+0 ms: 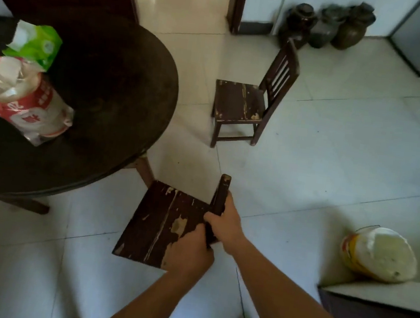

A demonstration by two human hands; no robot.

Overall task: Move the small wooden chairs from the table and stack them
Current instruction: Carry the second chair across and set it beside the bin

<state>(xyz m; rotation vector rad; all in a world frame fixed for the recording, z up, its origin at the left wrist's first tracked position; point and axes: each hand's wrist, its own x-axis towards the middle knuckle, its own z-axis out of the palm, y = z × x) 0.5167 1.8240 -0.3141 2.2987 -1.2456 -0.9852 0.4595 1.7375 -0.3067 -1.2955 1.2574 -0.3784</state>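
A small dark wooden chair [160,221] with worn paint is near me, beside the round dark table [119,109]. My right hand [225,219] grips the top of its backrest. My left hand [191,250] grips the same backrest lower down, by the seat's rear edge. The chair's legs are hidden under its seat. A second small wooden chair [240,104] stands upright on the tiled floor farther away, its slatted back to the right, touched by neither hand.
On the table lie a red-and-white bag [24,102] and a green-and-white pack [37,42]. Dark jars [325,27] stand by the far wall. A white-lidded bucket [378,253] sits at the right, next to a dark counter corner [380,314]. A doorway opens behind.
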